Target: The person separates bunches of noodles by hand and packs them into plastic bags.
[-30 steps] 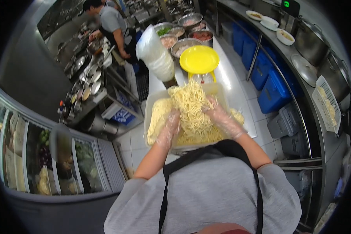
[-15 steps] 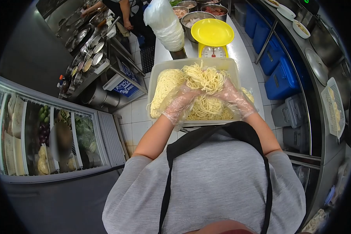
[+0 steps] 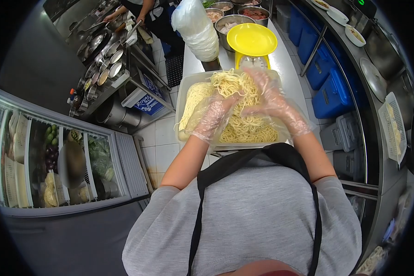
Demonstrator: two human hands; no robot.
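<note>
Pressing into the noodles (image 3: 249,123), the left hand (image 3: 217,112) hides its fingertips, so I cannot tell its grip; the right hand (image 3: 276,103) spreads open over them. Strands look soft, light, tangly, probably best scooped from beneath. They fill the tub (image 3: 248,144) at the tabletop's (image 3: 286,55) near edge; a scale (image 3: 252,40) stands beyond its far rim.

noodles (image 3: 250,132): pale yellow | tub (image 3: 193,79): translucent whitish | scale pan (image 3: 252,39): bright yellow | bag (image 3: 195,34): milky white | shirt (image 3: 257,207): heathered grey | apron (image 3: 234,164): solid black | bins (image 3: 331,94): blue | floor tiles (image 3: 168,156): white, gridded | floor mat (image 3: 174,70): black, dotted | panel (image 3: 151,102): blue, white lettering
</note>
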